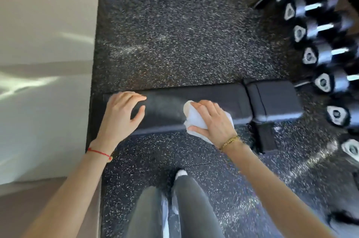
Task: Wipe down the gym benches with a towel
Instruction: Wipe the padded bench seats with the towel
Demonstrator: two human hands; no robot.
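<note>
No text, label or number is legible anywhere.

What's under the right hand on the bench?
A white towel lies under the right hand, pressed on the black bench. The pad beneath the towel is covered.

Bright daylight from the left, soft picture with blur at the edges.

Pale streaks of light lie on the wall (44, 59), and a dull glare band crosses the black bench (213, 96) pad. The speckled floor (174, 34) is evenly lit, with only weak shadows under the bench. The dumbbells (318, 30) at the right edge are smeared by motion blur and bent by the wide lens. The whole picture is a little unsharp.
</note>
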